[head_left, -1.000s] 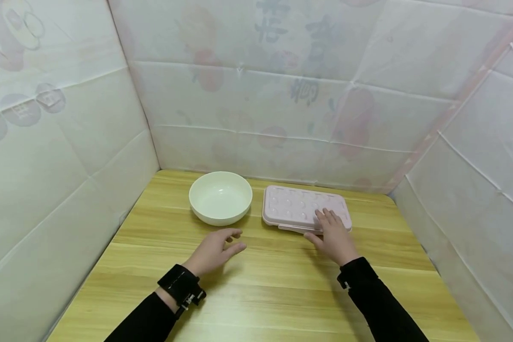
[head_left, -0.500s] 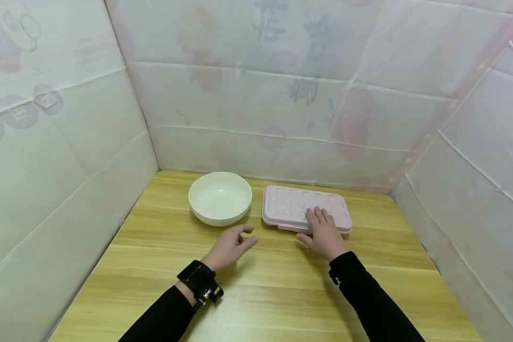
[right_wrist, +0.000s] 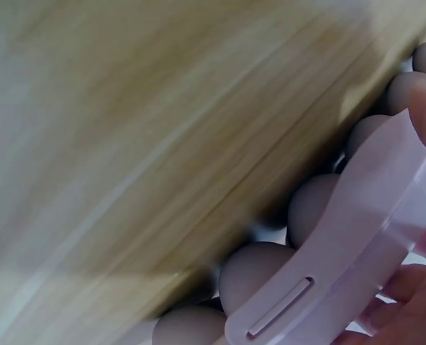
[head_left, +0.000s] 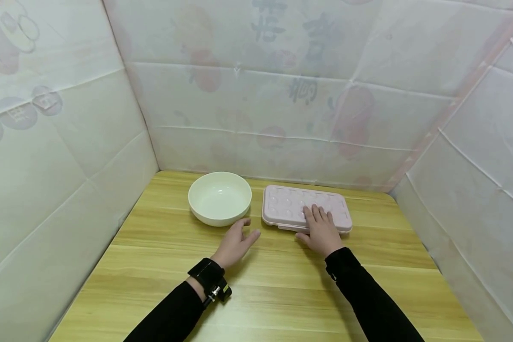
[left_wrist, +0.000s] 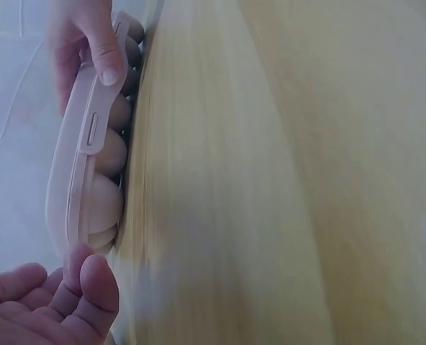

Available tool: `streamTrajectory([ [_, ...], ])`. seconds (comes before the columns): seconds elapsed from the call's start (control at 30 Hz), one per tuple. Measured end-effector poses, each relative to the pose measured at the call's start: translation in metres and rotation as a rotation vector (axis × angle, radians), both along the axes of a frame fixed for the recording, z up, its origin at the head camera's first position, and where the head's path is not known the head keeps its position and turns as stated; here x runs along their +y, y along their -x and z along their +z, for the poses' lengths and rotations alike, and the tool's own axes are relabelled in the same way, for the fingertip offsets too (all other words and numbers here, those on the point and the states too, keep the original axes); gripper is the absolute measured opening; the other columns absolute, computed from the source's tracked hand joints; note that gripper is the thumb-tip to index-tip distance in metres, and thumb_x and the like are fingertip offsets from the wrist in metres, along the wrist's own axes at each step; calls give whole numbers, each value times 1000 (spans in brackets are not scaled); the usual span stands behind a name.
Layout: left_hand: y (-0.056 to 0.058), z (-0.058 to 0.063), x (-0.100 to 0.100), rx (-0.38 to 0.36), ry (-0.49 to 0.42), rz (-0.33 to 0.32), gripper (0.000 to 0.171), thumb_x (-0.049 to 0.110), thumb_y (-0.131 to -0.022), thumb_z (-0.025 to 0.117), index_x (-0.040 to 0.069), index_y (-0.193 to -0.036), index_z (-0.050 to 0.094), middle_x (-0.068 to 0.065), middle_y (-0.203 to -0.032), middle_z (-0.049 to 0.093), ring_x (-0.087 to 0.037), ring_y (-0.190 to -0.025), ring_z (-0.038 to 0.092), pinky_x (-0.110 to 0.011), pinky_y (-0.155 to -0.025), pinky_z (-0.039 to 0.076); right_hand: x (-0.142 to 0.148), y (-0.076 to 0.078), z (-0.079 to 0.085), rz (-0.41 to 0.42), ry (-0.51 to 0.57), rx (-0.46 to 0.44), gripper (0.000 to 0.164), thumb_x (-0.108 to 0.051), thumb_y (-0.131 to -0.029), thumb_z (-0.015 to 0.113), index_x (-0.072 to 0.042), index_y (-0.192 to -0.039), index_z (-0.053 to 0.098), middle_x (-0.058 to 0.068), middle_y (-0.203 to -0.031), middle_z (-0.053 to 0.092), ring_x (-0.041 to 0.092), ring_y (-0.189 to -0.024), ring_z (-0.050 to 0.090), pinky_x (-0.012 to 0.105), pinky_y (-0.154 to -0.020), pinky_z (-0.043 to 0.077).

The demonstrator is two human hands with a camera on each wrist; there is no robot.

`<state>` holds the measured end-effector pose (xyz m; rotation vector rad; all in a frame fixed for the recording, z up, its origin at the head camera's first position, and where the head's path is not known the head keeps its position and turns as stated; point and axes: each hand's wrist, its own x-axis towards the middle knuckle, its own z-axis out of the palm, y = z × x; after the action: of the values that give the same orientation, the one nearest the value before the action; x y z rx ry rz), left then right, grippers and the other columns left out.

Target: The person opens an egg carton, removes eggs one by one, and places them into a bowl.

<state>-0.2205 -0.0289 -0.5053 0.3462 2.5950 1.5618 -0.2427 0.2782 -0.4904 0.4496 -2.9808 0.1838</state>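
Observation:
A pale pink lidded egg box (head_left: 284, 205) lies closed on the wooden table (head_left: 261, 289). My right hand (head_left: 320, 232) rests on its lid with the fingers stretched out, the thumb at the front edge. In the right wrist view the front latch (right_wrist: 328, 266) hangs down over rounded grey-pink cups (right_wrist: 256, 277). Between the bowl and the box, my left hand (head_left: 234, 243) hovers with relaxed fingers and holds nothing. Its fingertips come near the end of the box in the left wrist view. Left of the box stands a cream bowl (head_left: 220, 199), with nothing in it.
Pale printed sheeting (head_left: 248, 104) rises directly behind the table and along both sides. Bowl and box both stand close to the back edge. A black camera strap (head_left: 207, 275) sits on the left wrist.
My left hand has moved right and forward, toward the gap between bowl and box. My right hand has slid slightly left over the lid. Box and bowl have stayed put.

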Motion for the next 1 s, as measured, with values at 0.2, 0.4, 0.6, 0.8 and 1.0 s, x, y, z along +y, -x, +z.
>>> streamTrajectory([
  [0.2, 6, -4, 8, -17, 0, 10, 70, 44, -109, 60, -3, -158, 43, -23, -157, 54, -37, -119, 69, -54, -105, 57, 0, 0, -6, 13, -63, 45, 92, -49, -98, 75, 0, -165, 36, 34, -167, 34, 55, -155, 35, 71, -127, 27],
  [0.4, 11, -8, 16, -52, -14, 45, 74, 45, -109, 58, -3, -162, 36, -24, -160, 51, -37, -121, 68, -55, -108, 55, 0, -1, -8, 4, -73, 39, 91, -47, -100, 73, 6, -163, 34, 32, -169, 35, 54, -156, 33, 71, -128, 26],
  [0.6, 20, -11, 23, -51, -3, 60, 77, 47, -111, 54, -2, -165, 30, -26, -164, 46, -42, -128, 65, -57, -115, 50, 0, -3, -8, -1, -57, 49, 91, -47, -100, 73, 5, -163, 35, 30, -169, 36, 54, -156, 33, 70, -128, 26],
  [0.8, 28, -11, 28, -37, 13, 64, 80, 51, -111, 52, -3, -166, 27, -28, -164, 45, -44, -135, 62, -56, -121, 46, -4, -7, -6, 8, -34, 65, 89, -44, -99, 76, 5, -162, 37, 29, -168, 39, 55, -155, 35, 71, -128, 26],
  [1.0, 29, -9, 30, -40, 16, 47, 80, 49, -113, 48, -7, -165, 24, -29, -164, 44, -45, -142, 57, -56, -124, 41, -10, -13, -3, 11, -29, 61, 88, -44, -99, 76, 4, -162, 38, 28, -167, 40, 54, -155, 35, 70, -128, 26],
])
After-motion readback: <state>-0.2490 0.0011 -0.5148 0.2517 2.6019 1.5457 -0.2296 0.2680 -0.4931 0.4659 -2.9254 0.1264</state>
